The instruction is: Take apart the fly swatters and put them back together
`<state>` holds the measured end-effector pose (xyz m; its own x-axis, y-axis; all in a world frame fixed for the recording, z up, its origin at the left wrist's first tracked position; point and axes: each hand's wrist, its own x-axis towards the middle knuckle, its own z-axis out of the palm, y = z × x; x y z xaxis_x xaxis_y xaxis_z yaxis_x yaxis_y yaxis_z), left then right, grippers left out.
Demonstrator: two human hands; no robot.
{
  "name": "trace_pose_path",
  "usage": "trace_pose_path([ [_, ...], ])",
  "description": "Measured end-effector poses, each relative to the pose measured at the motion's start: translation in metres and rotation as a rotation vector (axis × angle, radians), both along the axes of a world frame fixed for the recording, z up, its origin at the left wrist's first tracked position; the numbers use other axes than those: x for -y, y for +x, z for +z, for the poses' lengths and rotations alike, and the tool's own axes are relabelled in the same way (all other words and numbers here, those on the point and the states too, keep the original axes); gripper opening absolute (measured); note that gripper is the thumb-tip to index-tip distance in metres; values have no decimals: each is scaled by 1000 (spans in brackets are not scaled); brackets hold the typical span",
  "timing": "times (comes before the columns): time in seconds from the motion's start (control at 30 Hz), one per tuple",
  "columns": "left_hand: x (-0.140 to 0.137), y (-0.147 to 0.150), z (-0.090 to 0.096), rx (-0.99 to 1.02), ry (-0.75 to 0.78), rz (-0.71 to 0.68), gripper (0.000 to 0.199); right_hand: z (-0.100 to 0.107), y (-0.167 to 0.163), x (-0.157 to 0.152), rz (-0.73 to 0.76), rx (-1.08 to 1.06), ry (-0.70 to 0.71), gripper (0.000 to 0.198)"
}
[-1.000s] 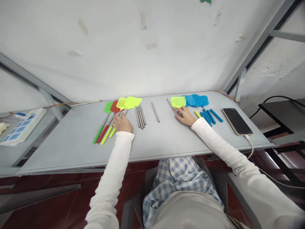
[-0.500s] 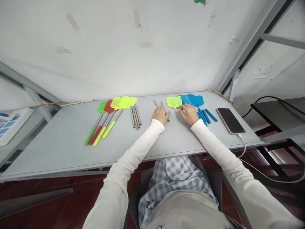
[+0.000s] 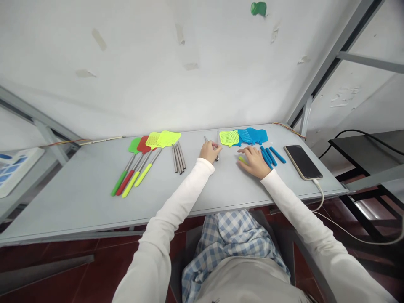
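Observation:
My left hand (image 3: 210,152) pinches a metal rod (image 3: 218,143) that stands nearly straight away from me. A second rod (image 3: 206,138) shows its tip behind that hand; the rest is hidden. My right hand (image 3: 255,162) is closed loosely on a yellow-green handle grip (image 3: 242,159), mostly covered by the fingers. Just beyond lies a yellow-green fly swatter head (image 3: 229,138), overlapping blue swatter heads (image 3: 251,136). Several blue handle grips (image 3: 272,155) lie beside my right hand.
Several assembled fly swatters (image 3: 139,168) in green, red and yellow-green lie at the left of the grey table (image 3: 78,189). Several metal rods (image 3: 179,158) form a group beside them. A phone (image 3: 303,162) with a white charging cable lies at the right, near the front edge.
My right hand has drawn back from the swatter heads towards me, and a yellow-green grip now shows under its fingers. My left hand has closed on the right-hand rod, which has straightened.

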<state>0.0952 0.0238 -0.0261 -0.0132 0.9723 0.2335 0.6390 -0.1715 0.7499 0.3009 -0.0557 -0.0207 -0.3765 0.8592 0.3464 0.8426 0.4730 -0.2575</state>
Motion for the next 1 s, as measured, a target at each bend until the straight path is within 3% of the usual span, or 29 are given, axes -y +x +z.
trace_pose_path([
  [0.13,-2,-5,-4,469,-10,-78,19,-9,9,1,-205,58,71,43],
  [0.27,-1,-6,-9,888,-154,-131,30,-13,5,1,-177,70,7,32],
  [0.37,0,-7,-11,1076,-149,-187,37,-8,-7,-11,-112,73,-23,28],
  [0.5,0,-8,-11,1154,-130,-179,34,-1,-23,-45,-29,7,-17,20],
  [0.63,-2,-10,-11,1167,-149,-149,21,-2,-31,-71,-63,-86,66,29],
  [0.77,-1,-12,-9,1177,-168,-183,18,-10,-32,-73,-52,-107,107,31],
  [1.0,5,-8,-4,1197,-191,-250,19,-15,-36,-64,42,-122,39,31],
])
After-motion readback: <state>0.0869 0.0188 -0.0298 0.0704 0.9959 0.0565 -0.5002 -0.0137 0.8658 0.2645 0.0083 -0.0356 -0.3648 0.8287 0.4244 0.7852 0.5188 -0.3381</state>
